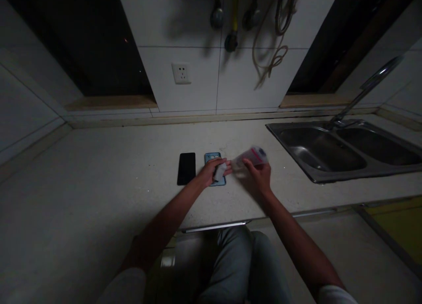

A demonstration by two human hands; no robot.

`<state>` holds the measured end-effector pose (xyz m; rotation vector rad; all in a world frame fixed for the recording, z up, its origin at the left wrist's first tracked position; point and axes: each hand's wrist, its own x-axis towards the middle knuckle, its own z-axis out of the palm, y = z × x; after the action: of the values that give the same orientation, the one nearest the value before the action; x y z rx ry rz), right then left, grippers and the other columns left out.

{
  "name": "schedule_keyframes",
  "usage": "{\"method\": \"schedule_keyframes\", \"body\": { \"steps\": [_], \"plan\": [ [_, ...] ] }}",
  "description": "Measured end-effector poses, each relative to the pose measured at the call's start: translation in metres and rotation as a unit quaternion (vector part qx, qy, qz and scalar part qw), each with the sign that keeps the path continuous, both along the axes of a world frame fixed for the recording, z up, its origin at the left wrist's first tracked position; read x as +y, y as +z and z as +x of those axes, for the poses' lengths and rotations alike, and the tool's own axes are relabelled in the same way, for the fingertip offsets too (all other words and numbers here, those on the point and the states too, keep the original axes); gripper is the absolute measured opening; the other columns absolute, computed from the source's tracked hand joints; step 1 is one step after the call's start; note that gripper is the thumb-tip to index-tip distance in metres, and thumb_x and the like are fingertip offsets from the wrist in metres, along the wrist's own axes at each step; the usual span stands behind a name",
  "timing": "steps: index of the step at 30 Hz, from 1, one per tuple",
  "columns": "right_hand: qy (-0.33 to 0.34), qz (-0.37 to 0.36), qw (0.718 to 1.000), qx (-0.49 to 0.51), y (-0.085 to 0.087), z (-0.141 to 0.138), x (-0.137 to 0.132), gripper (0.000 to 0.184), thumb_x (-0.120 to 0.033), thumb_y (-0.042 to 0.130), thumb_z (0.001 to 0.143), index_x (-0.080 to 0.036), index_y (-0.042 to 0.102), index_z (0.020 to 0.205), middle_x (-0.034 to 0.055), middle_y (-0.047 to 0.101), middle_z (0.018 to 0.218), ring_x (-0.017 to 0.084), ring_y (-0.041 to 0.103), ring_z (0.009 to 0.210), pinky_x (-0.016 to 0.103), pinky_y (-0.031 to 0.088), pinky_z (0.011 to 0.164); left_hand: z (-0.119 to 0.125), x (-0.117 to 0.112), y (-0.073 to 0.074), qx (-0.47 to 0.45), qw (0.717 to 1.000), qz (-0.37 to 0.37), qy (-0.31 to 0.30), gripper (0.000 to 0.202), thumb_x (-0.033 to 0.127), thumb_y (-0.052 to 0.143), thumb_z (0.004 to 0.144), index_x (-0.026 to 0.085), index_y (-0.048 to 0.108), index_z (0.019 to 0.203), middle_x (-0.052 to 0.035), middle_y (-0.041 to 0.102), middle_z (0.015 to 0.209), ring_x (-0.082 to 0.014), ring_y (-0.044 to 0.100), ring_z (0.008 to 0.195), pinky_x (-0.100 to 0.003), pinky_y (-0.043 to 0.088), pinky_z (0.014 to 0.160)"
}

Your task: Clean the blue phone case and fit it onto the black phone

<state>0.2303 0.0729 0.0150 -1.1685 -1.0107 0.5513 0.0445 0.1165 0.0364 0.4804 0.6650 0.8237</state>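
Observation:
My left hand (211, 172) rests on a blue phone case (215, 158) lying on the pale counter (99, 172), its fingers pinched on a small grey wipe or pad (220, 172). Just left of the case lies a black phone (186, 168), face up. My right hand (259, 174) holds a clear plastic packet (252, 156) with red and blue print, lifted slightly off the counter beside the case. The packet is blurred.
A steel double sink (343, 152) with a curved tap (365, 90) sits at the right. A wall socket (181, 73) and hanging utensils and rope (270, 53) are on the tiled back wall. The counter's front edge (214, 227) runs above my knees.

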Motion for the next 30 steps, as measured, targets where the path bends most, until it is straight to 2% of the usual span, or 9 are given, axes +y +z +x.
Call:
{"method": "schedule_keyframes", "body": {
  "steps": [5, 9, 13, 17, 20, 23, 25, 28, 30],
  "plan": [
    [-0.093, -0.006, 0.994, -0.053, 0.006, 0.043, 0.012, 0.049, -0.049, 0.088, 0.063, -0.018, 0.072, 0.097, 0.003, 0.073, 0.082, 0.02, 0.064, 0.072, 0.037, 0.056, 0.076, -0.007, 0.009, 0.005, 0.03, 0.996, 0.063, 0.059, 0.008, 0.021, 0.067, 0.086, 0.013, 0.067, 0.089, -0.0157, 0.074, 0.111, -0.0259, 0.073, 0.097, -0.041, 0.057, 0.09],
    [-0.124, -0.058, 0.985, -0.105, 0.004, 0.073, 0.017, 0.041, -0.046, 0.085, 0.066, -0.019, 0.072, 0.093, -0.0012, 0.069, 0.074, 0.017, 0.061, 0.066, 0.036, 0.054, 0.073, -0.012, 0.016, 0.005, 0.028, 0.994, 0.054, 0.092, 0.015, 0.025, 0.065, 0.086, 0.013, 0.068, 0.094, -0.0155, 0.075, 0.105, -0.0268, 0.073, 0.097, -0.041, 0.058, 0.088],
    [-0.152, -0.067, 0.982, -0.092, -0.003, 0.086, 0.02, 0.035, -0.044, 0.083, 0.069, -0.02, 0.071, 0.092, -0.0007, 0.067, 0.075, 0.018, 0.061, 0.069, 0.039, 0.054, 0.076, -0.011, 0.019, 0.003, 0.026, 0.992, 0.08, 0.096, 0.013, 0.024, 0.069, 0.081, 0.013, 0.067, 0.087, -0.0131, 0.076, 0.096, -0.0258, 0.073, 0.095, -0.035, 0.056, 0.082],
    [-0.125, -0.093, 0.98, -0.126, -0.007, 0.086, 0.021, 0.052, -0.047, 0.083, 0.068, -0.02, 0.065, 0.108, 0.0046, 0.069, 0.093, 0.024, 0.065, 0.083, 0.049, 0.052, 0.085, -0.011, 0.022, -0.005, 0.085, 0.983, 0.108, 0.122, 0.019, 0.026, 0.077, 0.07, 0.016, 0.067, 0.082, -0.0059, 0.074, 0.085, -0.0198, 0.07, 0.08, -0.027, 0.051, 0.071],
    [-0.198, -0.021, 0.963, -0.18, -0.003, 0.079, 0.016, 0.065, -0.05, 0.08, 0.072, -0.021, 0.055, 0.124, 0.0116, 0.063, 0.12, 0.03, 0.061, 0.11, 0.058, 0.046, 0.099, -0.013, 0.024, -0.012, 0.175, 0.965, 0.113, 0.162, 0.024, 0.028, 0.079, 0.068, 0.019, 0.068, 0.088, -0.0014, 0.072, 0.083, -0.0171, 0.066, 0.076, -0.025, 0.046, 0.067],
    [-0.284, 0.104, 0.926, -0.227, 0.009, 0.062, 0.008, 0.057, -0.047, 0.071, 0.082, -0.021, 0.051, 0.129, 0.0147, 0.056, 0.129, 0.031, 0.054, 0.122, 0.059, 0.041, 0.106, -0.014, 0.024, -0.016, 0.239, 0.941, 0.176, 0.162, 0.023, 0.035, 0.077, 0.073, 0.02, 0.069, 0.087, -0.0017, 0.071, 0.082, -0.0187, 0.065, 0.079, -0.027, 0.046, 0.069],
    [-0.227, 0.133, 0.934, -0.241, 0.02, 0.043, 0.005, 0.044, -0.045, 0.066, 0.087, -0.02, 0.056, 0.122, 0.013, 0.06, 0.119, 0.029, 0.058, 0.113, 0.054, 0.046, 0.101, -0.015, 0.023, -0.017, 0.253, 0.926, 0.238, 0.145, 0.021, 0.039, 0.074, 0.076, 0.019, 0.069, 0.081, -0.0027, 0.07, 0.079, -0.0198, 0.064, 0.079, -0.029, 0.047, 0.071],
    [0.06, 0.037, 0.971, -0.23, 0.029, 0.011, 0.013, 0.042, -0.047, 0.064, 0.088, -0.022, 0.058, 0.122, 0.0104, 0.065, 0.11, 0.024, 0.065, 0.096, 0.045, 0.054, 0.088, -0.015, 0.021, -0.015, 0.253, 0.902, 0.324, 0.129, 0.02, 0.038, 0.071, 0.079, 0.019, 0.073, 0.086, -0.0061, 0.073, 0.092, -0.0222, 0.065, 0.09, -0.032, 0.049, 0.082],
    [0.229, -0.04, 0.956, -0.178, 0.028, -0.009, 0.026, 0.058, -0.049, 0.069, 0.083, -0.024, 0.053, 0.133, 0.0117, 0.064, 0.119, 0.022, 0.066, 0.096, 0.04, 0.056, 0.081, -0.015, 0.021, -0.014, 0.261, 0.878, 0.381, 0.128, 0.018, 0.033, 0.07, 0.079, 0.02, 0.075, 0.09, -0.0087, 0.073, 0.109, -0.0241, 0.064, 0.106, -0.036, 0.047, 0.096]
  ]
}}
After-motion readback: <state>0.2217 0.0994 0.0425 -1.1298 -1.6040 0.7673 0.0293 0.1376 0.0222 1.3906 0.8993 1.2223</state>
